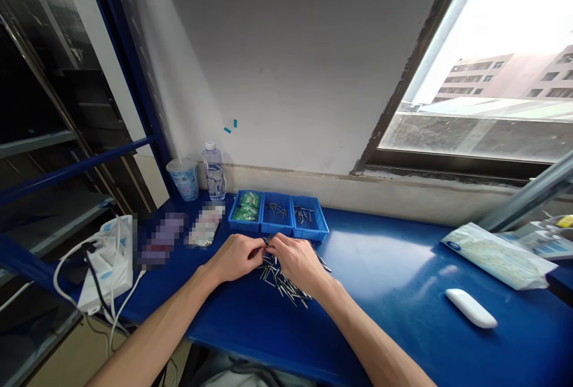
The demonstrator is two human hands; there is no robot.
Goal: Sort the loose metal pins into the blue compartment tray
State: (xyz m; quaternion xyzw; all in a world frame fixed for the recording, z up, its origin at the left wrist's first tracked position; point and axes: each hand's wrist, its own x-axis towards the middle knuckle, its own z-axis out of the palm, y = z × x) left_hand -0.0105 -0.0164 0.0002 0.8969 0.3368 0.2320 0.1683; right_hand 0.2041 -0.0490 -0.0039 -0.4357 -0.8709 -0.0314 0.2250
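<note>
My left hand and my right hand meet fingertip to fingertip over a pile of thin metal pieces on the blue table. Both hands are closed, with thumb and fingers pinched together; what lies between the fingertips is too small to name. Right behind them stand three joined blue bins. Green-and-white packets fill the left bin. Some metal pieces lie in the middle bin and in the right bin.
A patterned cup and a clear bottle stand at the back left. A white power strip with cables is at the left edge. To the right lie a white rounded object and a plastic packet.
</note>
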